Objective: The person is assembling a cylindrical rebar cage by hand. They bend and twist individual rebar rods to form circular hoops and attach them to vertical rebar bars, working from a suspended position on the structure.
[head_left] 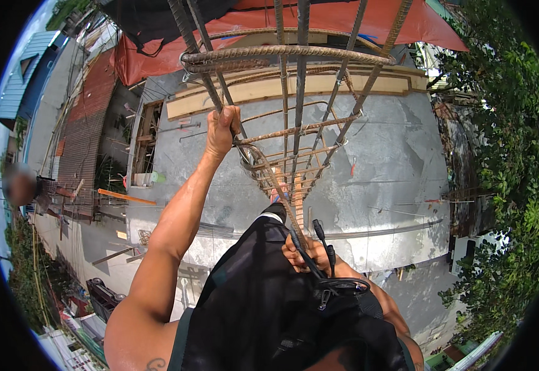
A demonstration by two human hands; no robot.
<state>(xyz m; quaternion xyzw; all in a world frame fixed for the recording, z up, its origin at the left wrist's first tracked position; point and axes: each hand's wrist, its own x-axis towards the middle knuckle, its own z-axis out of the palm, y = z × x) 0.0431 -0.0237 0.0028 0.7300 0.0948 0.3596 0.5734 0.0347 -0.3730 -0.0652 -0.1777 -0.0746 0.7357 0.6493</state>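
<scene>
A tall column cage of steel rebar rises before me, its upright bars tied with rusty square stirrups. My left hand is closed round an upright bar at the cage's left side, with the arm stretched forward. Close to my body, my right hand is closed on the lower end of a rusty rebar rod, which slants up toward the cage's left side. Black cables with plugs lie over this hand and partly cover it. My foot shows low down beside the cage.
Far below spreads a grey concrete slab. Long planks lie across its far part, under a red tarp. Leafy trees stand at right, and a rusty corrugated roof at left. Another person is at the far left.
</scene>
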